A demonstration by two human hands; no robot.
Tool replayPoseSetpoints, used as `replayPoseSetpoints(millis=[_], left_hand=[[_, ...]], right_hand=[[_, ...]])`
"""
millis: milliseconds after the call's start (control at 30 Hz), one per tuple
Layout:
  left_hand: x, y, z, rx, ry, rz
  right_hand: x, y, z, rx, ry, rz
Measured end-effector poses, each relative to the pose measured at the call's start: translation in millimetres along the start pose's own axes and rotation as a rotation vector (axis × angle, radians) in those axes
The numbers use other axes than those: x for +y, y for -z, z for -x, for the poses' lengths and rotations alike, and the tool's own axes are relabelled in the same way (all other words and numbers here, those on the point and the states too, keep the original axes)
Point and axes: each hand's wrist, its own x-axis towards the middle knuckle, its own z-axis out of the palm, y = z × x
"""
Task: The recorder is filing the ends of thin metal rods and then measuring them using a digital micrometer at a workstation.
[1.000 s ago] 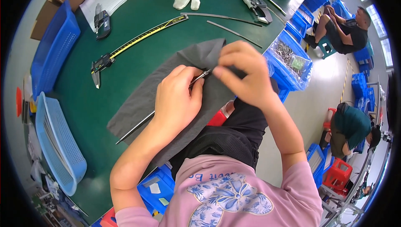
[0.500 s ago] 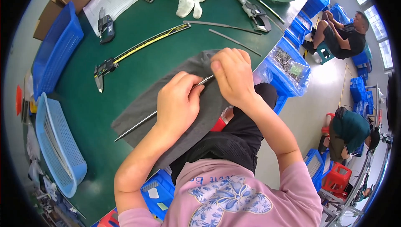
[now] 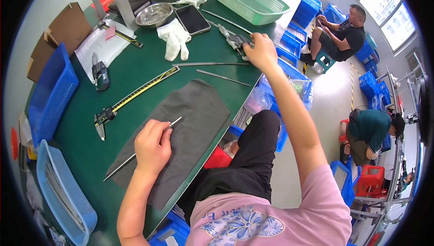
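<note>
My left hand [image 3: 153,150] pinches a slim metal rod [image 3: 121,168] between thumb and fingers, its far end poking out past the fingertips. The rod lies slantwise over a dark grey cloth [image 3: 194,110] spread at the table's near edge. My right hand [image 3: 262,55] reaches far to the right, its bent fingers closed around the frame end of a digital micrometer [image 3: 231,39] on the table. The hand covers part of that frame. Beside it lie two thin flat metal strips, a longer strip [image 3: 212,63] and a shorter strip [image 3: 224,78].
A digital caliper [image 3: 135,93] lies left of the cloth. White gloves [image 3: 173,38], a phone [image 3: 193,19], a steel bowl [image 3: 153,14] and a green basket [image 3: 253,8] stand farther back. Blue baskets [image 3: 65,191] line the left edge. A person [image 3: 346,33] sits at right.
My right hand has left the rod and cloth and moved out to the micrometer. My left hand still holds the rod. The view has shifted, showing more of the table's far side.
</note>
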Motion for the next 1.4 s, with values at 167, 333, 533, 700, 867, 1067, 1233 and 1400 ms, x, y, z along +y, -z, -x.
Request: replayPoseSetpoints(millis=[167,333,533,700,867,1067,1233,1400], left_hand=[[19.1,7.7,-1.8,-0.070,0.044,0.112],[17.9,6.5,3.6,-0.119,-0.057,-0.023],[21.3,10.2,5.6,-0.167,-0.114,-0.094],[28.3,7.1,6.3,-0.140,-0.158,-0.064],[35.7,22.1,3.9,-0.024,-0.303,-0.102],[53.7,33.7,-8.2,0.053,-0.517,-0.123],[60.6,28.6,-2.4,0.056,-0.649,-0.092],[63.3,24.7,0.1,0.050,-0.680,-0.068]], right_hand=[[2.4,19.2,-44.8,-0.661,-0.120,0.045],[-3.0,30.2,-37.7,-0.370,0.101,0.130],[-24.0,34.9,-28.8,-0.542,0.100,0.281],[-27.7,23.2,-31.5,-0.425,-0.157,0.160],[-35.5,49.0,-2.8,-0.524,-0.549,-1.015],[-77.7,105.5,82.7,-1.071,-0.631,-1.768],[-90.1,110.8,114.1,-1.234,-0.624,-1.895],[-98.8,114.0,125.8,-1.214,-0.663,-1.815]])
